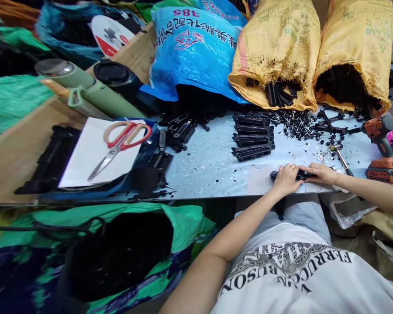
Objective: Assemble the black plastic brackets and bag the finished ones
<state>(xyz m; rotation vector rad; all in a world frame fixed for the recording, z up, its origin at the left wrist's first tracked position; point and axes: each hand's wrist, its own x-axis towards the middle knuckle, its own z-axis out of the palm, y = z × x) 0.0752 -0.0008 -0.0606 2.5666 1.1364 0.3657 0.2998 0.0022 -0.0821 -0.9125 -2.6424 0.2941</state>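
Note:
My left hand point(286, 179) and my right hand point(319, 173) both rest on a small black plastic part point(301, 175) lying at the table's near edge, fingers curled over it. The part is mostly covered by the hands. Just beyond them a stack of similar black plastic parts point(253, 136) lies on the light blue table top point(209, 161). A heap of small rivets or screws point(296, 124) is scattered farther back.
Two yellow sacks point(278, 48) and a blue sack point(193, 48) spill black parts at the back. An orange cordless drill point(381, 144) and a small hammer point(340, 157) lie at the right. Red-handled scissors point(121, 144) rest on white paper at the left. A green bag point(118, 248) stands below.

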